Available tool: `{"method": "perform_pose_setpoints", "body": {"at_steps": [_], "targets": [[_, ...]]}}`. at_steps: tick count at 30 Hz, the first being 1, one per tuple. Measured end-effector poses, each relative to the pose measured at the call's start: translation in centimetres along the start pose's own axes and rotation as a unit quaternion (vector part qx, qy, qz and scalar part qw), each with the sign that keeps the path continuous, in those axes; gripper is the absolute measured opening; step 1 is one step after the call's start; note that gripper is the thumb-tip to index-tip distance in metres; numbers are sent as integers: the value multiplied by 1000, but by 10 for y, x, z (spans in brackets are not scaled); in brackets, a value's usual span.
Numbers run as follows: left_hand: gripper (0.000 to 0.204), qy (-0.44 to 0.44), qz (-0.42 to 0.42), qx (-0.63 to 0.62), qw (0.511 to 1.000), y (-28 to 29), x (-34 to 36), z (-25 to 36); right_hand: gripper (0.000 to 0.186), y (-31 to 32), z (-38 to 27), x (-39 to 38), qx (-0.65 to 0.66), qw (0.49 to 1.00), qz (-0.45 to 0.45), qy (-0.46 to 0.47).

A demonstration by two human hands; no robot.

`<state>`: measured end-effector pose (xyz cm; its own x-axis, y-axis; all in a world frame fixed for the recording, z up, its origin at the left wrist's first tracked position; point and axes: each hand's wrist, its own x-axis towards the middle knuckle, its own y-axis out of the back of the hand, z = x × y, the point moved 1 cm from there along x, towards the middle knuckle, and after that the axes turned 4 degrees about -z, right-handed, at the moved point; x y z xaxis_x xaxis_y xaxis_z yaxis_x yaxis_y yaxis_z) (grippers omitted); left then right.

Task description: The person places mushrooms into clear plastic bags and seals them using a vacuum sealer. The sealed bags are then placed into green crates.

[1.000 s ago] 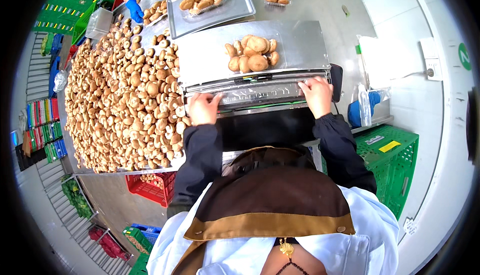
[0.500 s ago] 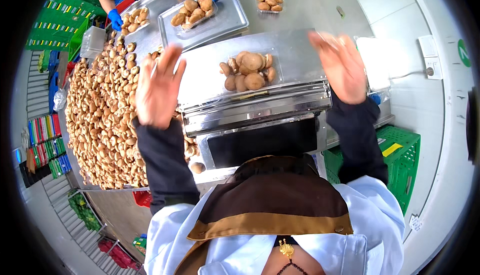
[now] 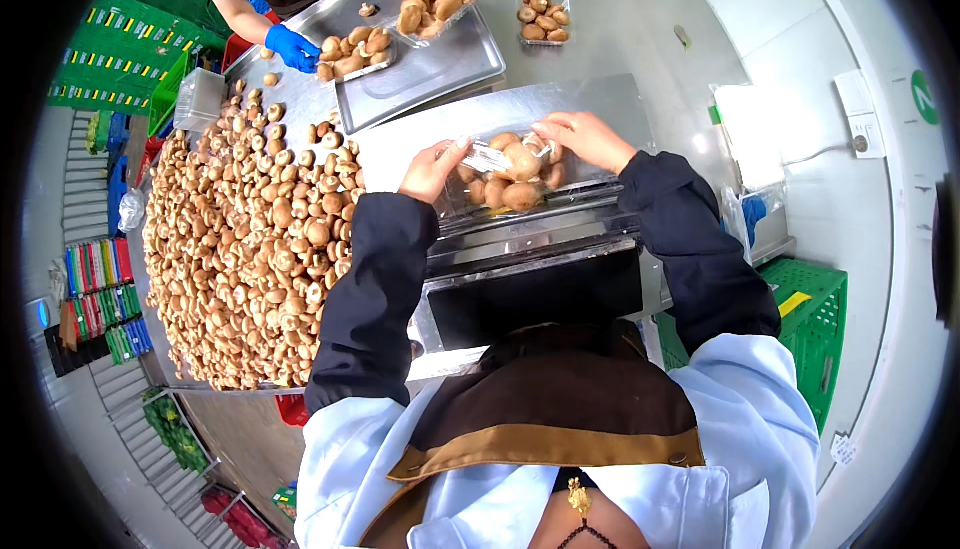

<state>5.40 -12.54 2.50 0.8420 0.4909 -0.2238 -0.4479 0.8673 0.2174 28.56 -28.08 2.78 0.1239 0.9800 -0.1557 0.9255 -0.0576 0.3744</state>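
Observation:
A clear tray of mushrooms sits on the steel wrapping machine, with clear film over it. My left hand grips the film at the tray's left, fingers pinched together. My right hand has its thumb and fingers closed on the film at the tray's upper right. The film catches white glare; its edges are hard to follow. A large loose heap of mushrooms lies on the steel table left of the machine.
A co-worker in blue gloves handles two mushroom trays by a metal tray. Another filled tray stands at the back. Green crates stand at the lower right, a wall socket on the right wall.
My hands have left the machine's front bar, rose open, and now hold film over the mushroom tray. The co-worker has lifted one tray and moved another to the right.

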Motion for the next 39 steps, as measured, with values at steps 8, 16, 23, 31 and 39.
{"method": "perform_pose_setpoints", "body": {"at_steps": [8,16,23,31,39], "targets": [[67,230,-69,-81,967,-36,-115,55,46,-44,-56,-118,235,961,-44,-142],[50,-1,41,-4,999,-103,-174,-52,49,-108,-25,-189,72,985,14,-158],[25,77,168,57,981,-105,-198,-57,39,-132,24,-233,79,953,178,-230],[17,-1,187,-103,977,-108,-217,-117,12,-171,32,-287,114,886,442,-81],[27,-50,69,489,868,-134,-173,-75,14,-260,149,-324,132,770,604,-162]]}}
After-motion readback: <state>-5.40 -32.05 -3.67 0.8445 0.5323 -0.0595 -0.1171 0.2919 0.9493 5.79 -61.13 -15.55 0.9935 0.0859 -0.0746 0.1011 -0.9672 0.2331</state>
